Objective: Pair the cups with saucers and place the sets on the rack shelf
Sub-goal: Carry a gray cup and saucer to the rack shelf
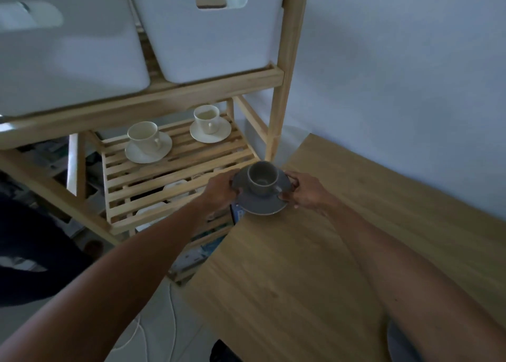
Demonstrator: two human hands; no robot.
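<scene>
Hands [221, 190] [306, 190] gripping grey saucer [260, 203], cup handle hidden

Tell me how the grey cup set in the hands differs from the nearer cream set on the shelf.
The grey cup and grey saucer are dark grey; the nearer cream set is off-white. The grey set is held at the saucer's rim by the left hand and right hand, at the table corner; the cream set rests untouched on the slatted shelf. Both are upright cups, each centred on a round saucer.

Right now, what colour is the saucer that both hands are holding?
Grey, matching the cup on it. The saucer shows best in the head view, the only one.
</scene>
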